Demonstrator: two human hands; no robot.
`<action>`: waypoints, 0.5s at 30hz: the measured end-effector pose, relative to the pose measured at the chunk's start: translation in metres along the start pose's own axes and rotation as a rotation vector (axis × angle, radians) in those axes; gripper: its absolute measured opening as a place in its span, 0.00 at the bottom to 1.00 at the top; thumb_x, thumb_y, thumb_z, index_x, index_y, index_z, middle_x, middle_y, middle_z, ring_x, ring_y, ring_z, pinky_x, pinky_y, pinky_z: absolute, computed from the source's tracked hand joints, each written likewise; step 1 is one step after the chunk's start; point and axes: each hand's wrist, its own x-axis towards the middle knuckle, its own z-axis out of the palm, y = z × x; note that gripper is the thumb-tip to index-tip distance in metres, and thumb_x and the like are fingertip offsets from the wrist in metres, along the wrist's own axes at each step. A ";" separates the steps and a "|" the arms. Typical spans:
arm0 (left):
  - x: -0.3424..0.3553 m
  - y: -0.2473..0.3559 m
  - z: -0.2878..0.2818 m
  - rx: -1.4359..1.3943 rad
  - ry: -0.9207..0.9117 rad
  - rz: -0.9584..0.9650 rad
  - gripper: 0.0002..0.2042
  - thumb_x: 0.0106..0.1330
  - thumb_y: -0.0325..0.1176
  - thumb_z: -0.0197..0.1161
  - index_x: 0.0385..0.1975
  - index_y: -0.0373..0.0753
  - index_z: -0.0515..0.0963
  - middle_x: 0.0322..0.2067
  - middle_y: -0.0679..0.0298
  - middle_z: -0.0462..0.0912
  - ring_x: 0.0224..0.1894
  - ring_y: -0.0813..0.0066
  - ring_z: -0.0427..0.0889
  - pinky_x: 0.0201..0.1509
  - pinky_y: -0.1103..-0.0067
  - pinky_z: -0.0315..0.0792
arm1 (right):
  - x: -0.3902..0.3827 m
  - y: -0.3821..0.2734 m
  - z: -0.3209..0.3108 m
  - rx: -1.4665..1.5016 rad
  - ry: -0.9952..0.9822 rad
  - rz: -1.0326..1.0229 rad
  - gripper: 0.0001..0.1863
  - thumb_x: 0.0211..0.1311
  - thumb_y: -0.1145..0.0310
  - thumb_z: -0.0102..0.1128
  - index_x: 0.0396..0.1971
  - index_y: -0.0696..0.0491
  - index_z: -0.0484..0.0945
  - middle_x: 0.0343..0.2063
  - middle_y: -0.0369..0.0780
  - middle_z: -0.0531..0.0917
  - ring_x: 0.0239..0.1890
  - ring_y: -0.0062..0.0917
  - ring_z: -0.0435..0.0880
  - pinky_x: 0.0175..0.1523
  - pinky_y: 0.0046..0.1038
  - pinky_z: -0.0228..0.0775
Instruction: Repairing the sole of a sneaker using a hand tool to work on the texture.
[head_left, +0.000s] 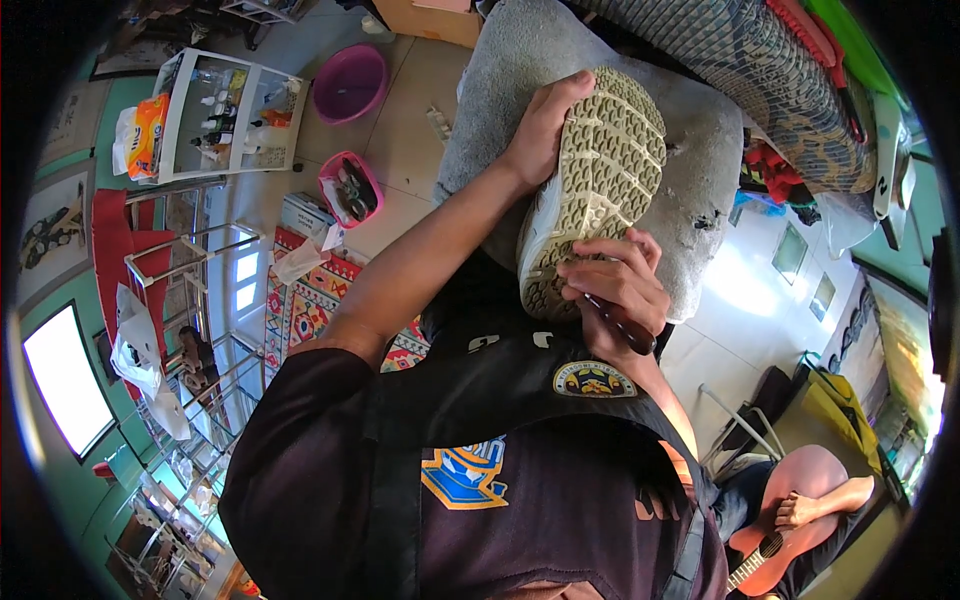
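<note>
A shoe (612, 150) lies sole up in front of me on a grey cloth-covered surface (505, 65). Its sole is pale yellow-green with a lugged tread, and a strip of light upper shows at the left side. My left hand (545, 130) is closed on the left edge near the far end of the shoe, thumb toward the sole. At the near end, my right hand (625, 290) grips a tool with a dark reddish-brown rounded handle (622, 325). Its fingers rest against the tread, and the tool's working tip is hidden by them.
Patterned rolled material (740, 70) borders the cloth-covered surface at the far right. On the floor to the left stand a purple basin (350, 84), a pink basket (335, 190) with dark items and a white shelf (215, 120) with bottles. Another person with a guitar (800, 490) sits at lower right.
</note>
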 end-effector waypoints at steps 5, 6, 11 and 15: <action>0.002 0.001 0.001 -0.070 0.008 -0.051 0.24 0.83 0.48 0.46 0.45 0.32 0.83 0.39 0.61 0.90 0.39 0.77 0.88 0.48 0.76 0.80 | -0.001 0.001 0.002 0.007 0.023 0.007 0.15 0.51 0.82 0.75 0.37 0.49 0.85 0.36 0.36 0.94 0.48 0.35 0.91 0.68 0.49 0.60; 0.002 0.001 0.000 -0.010 -0.006 -0.002 0.24 0.83 0.48 0.46 0.46 0.32 0.82 0.39 0.61 0.90 0.39 0.78 0.88 0.48 0.76 0.80 | 0.000 0.002 0.002 -0.012 0.025 -0.006 0.14 0.52 0.79 0.77 0.38 0.48 0.85 0.37 0.34 0.93 0.48 0.32 0.91 0.67 0.48 0.61; 0.001 0.000 -0.002 -0.056 -0.023 -0.041 0.23 0.82 0.47 0.47 0.46 0.32 0.82 0.39 0.61 0.89 0.40 0.78 0.88 0.48 0.77 0.80 | 0.000 0.004 0.004 -0.044 0.032 -0.018 0.13 0.54 0.76 0.77 0.39 0.47 0.86 0.37 0.31 0.93 0.49 0.30 0.91 0.65 0.46 0.63; 0.000 -0.001 -0.004 -0.014 -0.038 -0.035 0.25 0.84 0.50 0.44 0.51 0.34 0.81 0.43 0.60 0.89 0.44 0.76 0.88 0.52 0.76 0.81 | 0.000 0.004 0.003 -0.036 0.038 -0.011 0.13 0.54 0.78 0.75 0.38 0.48 0.86 0.36 0.31 0.93 0.48 0.31 0.92 0.65 0.45 0.63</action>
